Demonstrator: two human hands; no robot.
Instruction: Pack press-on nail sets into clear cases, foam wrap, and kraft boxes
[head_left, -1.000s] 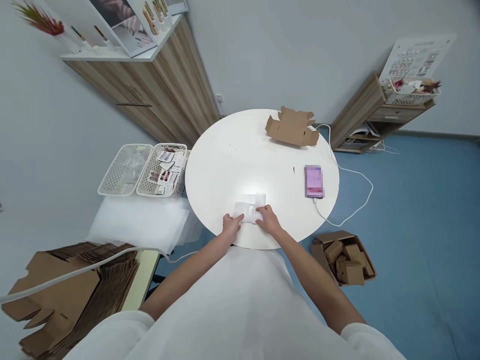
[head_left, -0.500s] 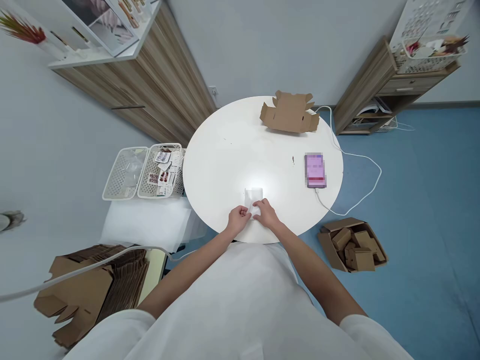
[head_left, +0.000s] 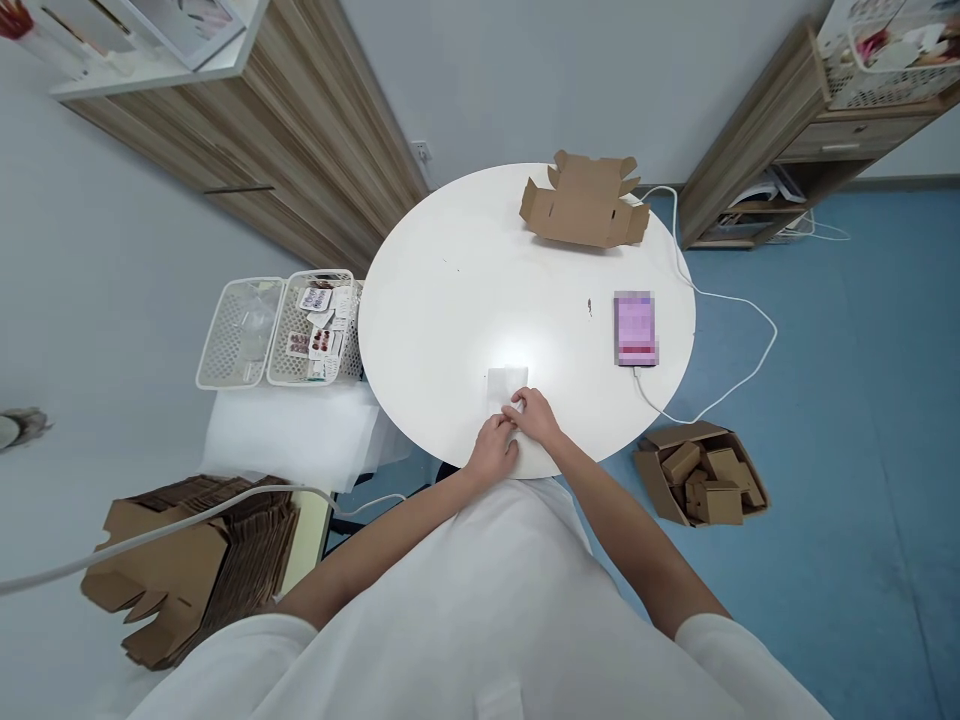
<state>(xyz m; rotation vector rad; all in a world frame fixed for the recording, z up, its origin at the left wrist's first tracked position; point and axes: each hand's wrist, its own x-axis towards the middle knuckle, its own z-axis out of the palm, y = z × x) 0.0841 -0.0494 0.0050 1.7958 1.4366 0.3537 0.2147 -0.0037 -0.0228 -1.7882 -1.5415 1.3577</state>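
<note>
White oval surface (head_left: 450, 330) above blue floor (head_left: 840, 420); near its front edge, hands (head_left: 491, 452) touch together at a white sheet (head_left: 505, 383), grip unclear.

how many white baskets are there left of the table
2: the outer basket, holding clear plastic, and the inner basket, nearer the table, holding cards. Any beneath would be hidden.

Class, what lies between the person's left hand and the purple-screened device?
In the head view, the right hand lies between the left hand and the purple-screened device, with white tabletop between the right hand and the device.
</note>
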